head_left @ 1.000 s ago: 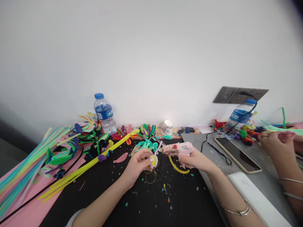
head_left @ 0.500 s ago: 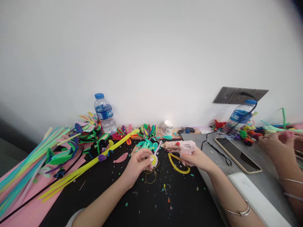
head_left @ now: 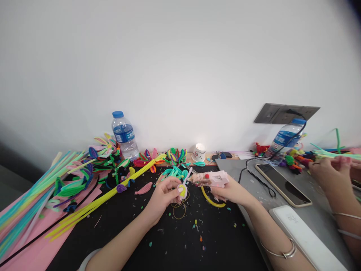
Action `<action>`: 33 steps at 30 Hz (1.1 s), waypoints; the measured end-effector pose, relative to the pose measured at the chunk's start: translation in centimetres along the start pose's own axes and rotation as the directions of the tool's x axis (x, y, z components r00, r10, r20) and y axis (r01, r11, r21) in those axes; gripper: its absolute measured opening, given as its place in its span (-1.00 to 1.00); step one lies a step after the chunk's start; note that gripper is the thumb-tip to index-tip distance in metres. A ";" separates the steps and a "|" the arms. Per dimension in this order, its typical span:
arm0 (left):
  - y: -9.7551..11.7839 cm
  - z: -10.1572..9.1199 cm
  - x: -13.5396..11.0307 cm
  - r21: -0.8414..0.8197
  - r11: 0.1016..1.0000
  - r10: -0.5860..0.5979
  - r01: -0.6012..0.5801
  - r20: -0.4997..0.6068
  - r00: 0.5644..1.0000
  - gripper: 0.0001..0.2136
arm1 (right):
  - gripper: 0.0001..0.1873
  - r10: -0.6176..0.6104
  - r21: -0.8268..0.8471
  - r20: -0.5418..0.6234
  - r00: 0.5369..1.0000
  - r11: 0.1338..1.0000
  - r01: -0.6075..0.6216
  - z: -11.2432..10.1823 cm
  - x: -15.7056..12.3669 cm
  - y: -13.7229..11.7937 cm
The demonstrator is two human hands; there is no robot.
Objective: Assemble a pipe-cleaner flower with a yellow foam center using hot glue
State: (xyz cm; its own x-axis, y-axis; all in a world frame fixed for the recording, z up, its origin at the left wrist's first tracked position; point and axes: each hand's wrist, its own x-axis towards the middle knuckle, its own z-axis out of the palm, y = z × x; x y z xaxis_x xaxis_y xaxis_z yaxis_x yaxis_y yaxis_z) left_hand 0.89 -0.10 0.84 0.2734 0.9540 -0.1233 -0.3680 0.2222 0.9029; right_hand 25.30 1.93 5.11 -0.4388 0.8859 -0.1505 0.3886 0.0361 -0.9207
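Note:
My left hand [head_left: 163, 195] pinches a small coiled pipe-cleaner piece [head_left: 182, 190], yellow and pale pink, with a white stem sticking up. My right hand [head_left: 232, 192] grips a pink glue gun [head_left: 213, 178] whose nozzle points left, close to the coil. Both hands hover just above a black mat [head_left: 169, 241] strewn with coloured scraps. Under the glue gun lies a pair of yellow-handled scissors [head_left: 210, 200]. A thin wire ring [head_left: 179, 210] lies below my left hand.
Long pipe cleaners [head_left: 34, 195] and finished pipe-cleaner flowers [head_left: 109, 158] crowd the left. Two water bottles [head_left: 124, 135] [head_left: 283, 141], a small cup [head_left: 199, 152], a phone [head_left: 283, 183] and a white power bank [head_left: 304, 237] stand around. Another person's hands [head_left: 327, 171] work at the right.
The glue gun swung a little right and back, and its nozzle is again close to the coil. My left hand has stayed in place.

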 end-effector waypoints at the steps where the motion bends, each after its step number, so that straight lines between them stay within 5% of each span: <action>1: 0.0 0.0 0.0 -0.002 1.000 0.000 0.000 0.002 1.000 -0.74 | -0.95 0.004 -0.001 0.007 1.000 1.000 -0.004 0.1 0.0 -0.1; 33: 0.0 0.0 0.0 -0.017 1.000 -0.006 0.006 0.010 1.000 -0.72 | -0.85 -0.018 -0.059 -0.069 0.997 0.998 0.014 -0.5 -0.2 0.1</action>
State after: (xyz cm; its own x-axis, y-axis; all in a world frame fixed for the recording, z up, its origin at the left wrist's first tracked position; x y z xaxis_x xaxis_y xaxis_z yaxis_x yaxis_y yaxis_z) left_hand 0.85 -0.09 0.79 0.2842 0.9506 -0.1251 -0.3809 0.2317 0.8951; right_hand 25.87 1.97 5.23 -0.3885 0.9150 -0.1089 0.4296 0.0754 -0.8998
